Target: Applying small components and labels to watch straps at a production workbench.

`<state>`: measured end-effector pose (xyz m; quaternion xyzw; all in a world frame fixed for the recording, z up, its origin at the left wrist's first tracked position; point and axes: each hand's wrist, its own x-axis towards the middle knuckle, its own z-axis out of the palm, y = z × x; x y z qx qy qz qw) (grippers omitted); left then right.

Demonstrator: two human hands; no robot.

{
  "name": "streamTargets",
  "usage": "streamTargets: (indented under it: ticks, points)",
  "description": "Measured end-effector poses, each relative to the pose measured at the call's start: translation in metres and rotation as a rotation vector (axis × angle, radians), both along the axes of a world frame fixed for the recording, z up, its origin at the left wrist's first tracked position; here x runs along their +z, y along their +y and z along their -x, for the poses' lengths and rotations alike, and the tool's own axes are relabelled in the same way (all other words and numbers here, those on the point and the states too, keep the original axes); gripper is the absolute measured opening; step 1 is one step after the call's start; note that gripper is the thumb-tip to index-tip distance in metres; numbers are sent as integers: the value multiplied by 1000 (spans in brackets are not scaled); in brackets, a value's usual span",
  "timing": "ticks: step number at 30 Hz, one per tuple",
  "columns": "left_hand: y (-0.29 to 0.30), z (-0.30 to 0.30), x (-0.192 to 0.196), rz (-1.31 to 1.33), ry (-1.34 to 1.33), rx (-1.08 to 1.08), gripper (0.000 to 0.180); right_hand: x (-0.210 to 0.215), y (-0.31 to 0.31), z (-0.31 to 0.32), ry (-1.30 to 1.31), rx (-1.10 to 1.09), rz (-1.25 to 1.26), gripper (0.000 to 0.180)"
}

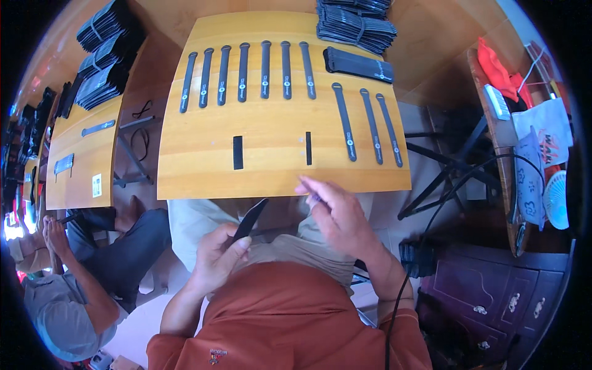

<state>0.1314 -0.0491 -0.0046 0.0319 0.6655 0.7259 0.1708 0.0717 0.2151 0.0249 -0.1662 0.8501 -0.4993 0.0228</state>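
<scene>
Head view, looking down, near wooden board (pixel 203 176)

a wooden table (pixel 203 166) carries rows of black straps (pixel 265 69) at its far side, with bundled stacks of straps (pixel 354 24) at the far right. left, a second table (pixel 77 166) and a seated person (pixel 68 296); right, a dark cabinet (pixel 493 302).

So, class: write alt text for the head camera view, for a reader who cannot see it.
A seated person's left hand holds a black strap while the right hand hovers at the edge of a wooden board lined with rows of black straps.
</scene>
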Motion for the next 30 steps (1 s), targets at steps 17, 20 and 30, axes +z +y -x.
streamTargets:
  ticks: [17, 20, 30]
  points:
    - [-3, 6, -15, 39, -39, 102, 12, -17, 73, 109, 343, -427, -504, 24]
    - [-3, 7, -17, 29, -58, 124, 12, -25, 100, 139, 423, -440, -486, 26]
    - [-5, 15, -25, 40, -76, 134, 11, -45, 179, 233, 643, -359, -738, 21]
